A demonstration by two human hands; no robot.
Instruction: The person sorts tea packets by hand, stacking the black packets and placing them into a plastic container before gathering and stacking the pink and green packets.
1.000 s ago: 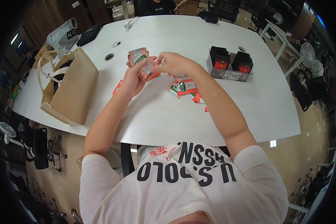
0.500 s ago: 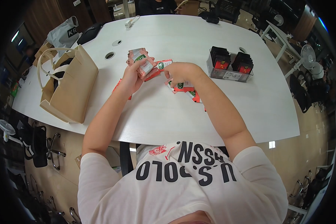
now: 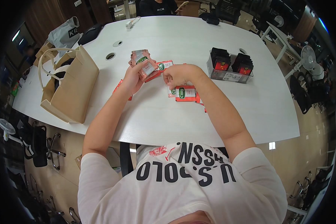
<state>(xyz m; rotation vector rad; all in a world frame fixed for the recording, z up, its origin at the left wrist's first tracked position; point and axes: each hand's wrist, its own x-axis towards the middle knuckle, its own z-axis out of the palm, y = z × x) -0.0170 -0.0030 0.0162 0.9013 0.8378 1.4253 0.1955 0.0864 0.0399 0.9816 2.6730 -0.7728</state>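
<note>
My left hand [image 3: 133,76] is closed around a fanned stack of pinkish-red Cozy sachets [image 3: 147,67], held above the table. My right hand [image 3: 178,75] is bent down with its fingers pinched together at the edge of a pale Cozy sachet [image 3: 171,92]. Beside that one, under my right wrist, lies a red Cozy sachet [image 3: 185,94] with a green oval label, partly covering others. More red sachets [image 3: 165,65] lie just beyond, between my hands. Another red sachet [image 3: 119,85] shows partly behind my left wrist.
A clear box [image 3: 232,76] of black and red packets stands on the white table [image 3: 156,123] at right. On the left is a cream tote bag [image 3: 69,91]. A white plug adapter [image 3: 129,25] and black pouch [image 3: 90,34] lie farther back. A person [image 3: 158,7] sits opposite.
My right hand has drawn its fingers in and shifted slightly left. The red sachet below it has come nearer to me and lies straighter. My left hand has moved slightly with its stack.
</note>
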